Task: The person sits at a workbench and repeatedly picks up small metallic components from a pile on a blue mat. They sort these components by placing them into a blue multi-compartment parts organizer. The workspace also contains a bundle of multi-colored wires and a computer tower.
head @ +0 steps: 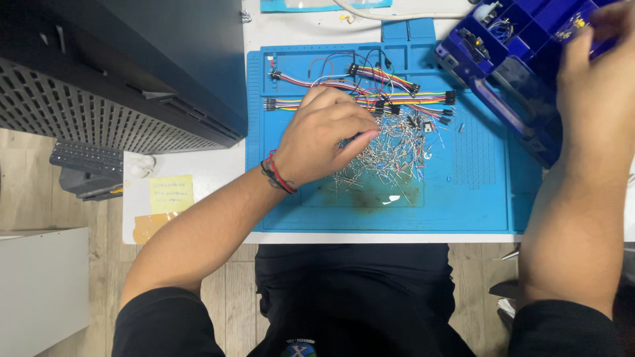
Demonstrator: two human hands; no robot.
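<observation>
Where wood floor shows, blue mat (317, 211) covers white table (198, 231).

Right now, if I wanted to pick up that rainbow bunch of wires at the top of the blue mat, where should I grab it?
Grab the rainbow wires at the middle of the flat band, coming from above. There the strands lie side by side on the blue mat, so a pinch probably lifts them all together. The black plug ends are small and tangled with other wires. The left hand rests just beside them.

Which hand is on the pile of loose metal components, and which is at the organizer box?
The left hand rests fingers-down on the pile of small components on the blue mat. The right hand is up at the blue compartment box.
</observation>
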